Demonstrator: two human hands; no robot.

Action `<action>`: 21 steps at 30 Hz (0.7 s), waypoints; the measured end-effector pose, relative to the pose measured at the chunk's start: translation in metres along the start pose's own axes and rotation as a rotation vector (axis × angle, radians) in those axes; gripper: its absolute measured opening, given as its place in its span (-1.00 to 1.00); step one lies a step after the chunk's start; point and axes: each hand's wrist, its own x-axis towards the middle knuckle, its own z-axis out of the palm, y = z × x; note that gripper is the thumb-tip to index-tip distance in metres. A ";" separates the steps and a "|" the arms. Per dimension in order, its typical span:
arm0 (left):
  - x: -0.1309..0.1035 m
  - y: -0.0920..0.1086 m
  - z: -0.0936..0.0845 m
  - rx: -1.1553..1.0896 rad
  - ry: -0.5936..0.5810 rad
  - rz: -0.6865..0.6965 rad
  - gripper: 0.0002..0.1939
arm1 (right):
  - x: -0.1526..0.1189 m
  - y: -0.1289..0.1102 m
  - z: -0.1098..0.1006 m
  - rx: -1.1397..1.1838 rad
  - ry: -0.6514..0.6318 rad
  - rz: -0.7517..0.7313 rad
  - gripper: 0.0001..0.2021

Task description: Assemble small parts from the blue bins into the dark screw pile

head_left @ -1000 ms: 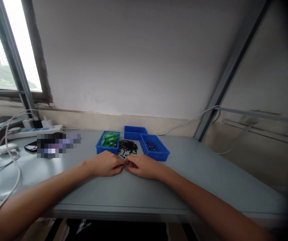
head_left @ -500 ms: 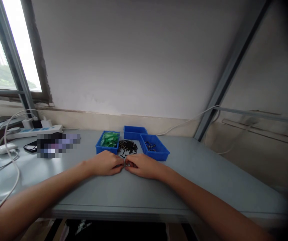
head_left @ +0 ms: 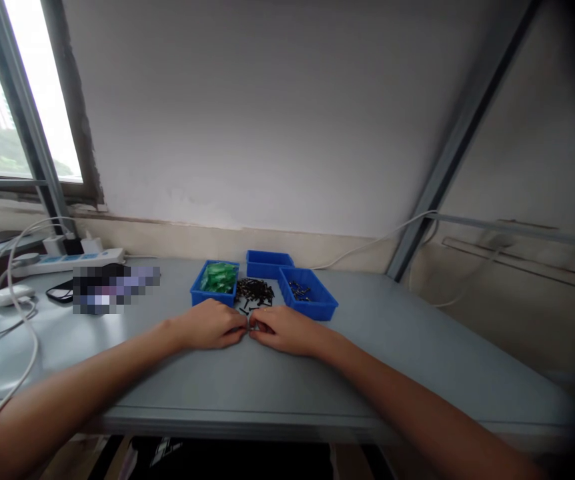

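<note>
- Left hand [head_left: 212,325]: lying knuckles-up on the grey table [head_left: 407,347], its fingertips curling in to meet those of the other hand; seemingly pinching something tiny, though the piece itself is too small to tell.
- Right hand [head_left: 287,330]: lying opposite, its fingertips touching the left's at the middle of the table; whether it is gripping a piece or only steadying one cannot be told.
- Small part between the fingertips [head_left: 249,328]: showing only as a dark-and-pale speck, sitting just in front of the loose pile.
- Pile of small black parts [head_left: 255,291]: lying loose on the table between two bins, just beyond the hands.
- Blue bin of green pieces [head_left: 216,283]: standing to the left of the pile, near the left hand.
- Blue bin with a few dark parts [head_left: 308,294]: standing to the right of the pile.
- Third blue bin [head_left: 269,263]: standing behind the pile; contents not visible.
- Power strip [head_left: 62,261] and white cables: lying at the far left, well apart from the hands.
- Risk, as judged: the piece being so small, a slipping pinch could be dropping it into the loose pile, where it would be getting lost among its like; a knuckle nudging forward could be scattering the pile across the table.
</note>
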 end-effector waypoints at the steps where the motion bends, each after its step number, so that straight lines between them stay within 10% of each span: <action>1: 0.000 0.000 0.000 -0.003 0.005 0.002 -0.83 | 0.000 0.000 0.000 -0.003 -0.003 0.003 -0.89; 21: 0.000 0.001 -0.002 -0.008 -0.016 -0.015 -0.83 | 0.000 0.001 0.000 0.002 -0.001 -0.012 -0.90</action>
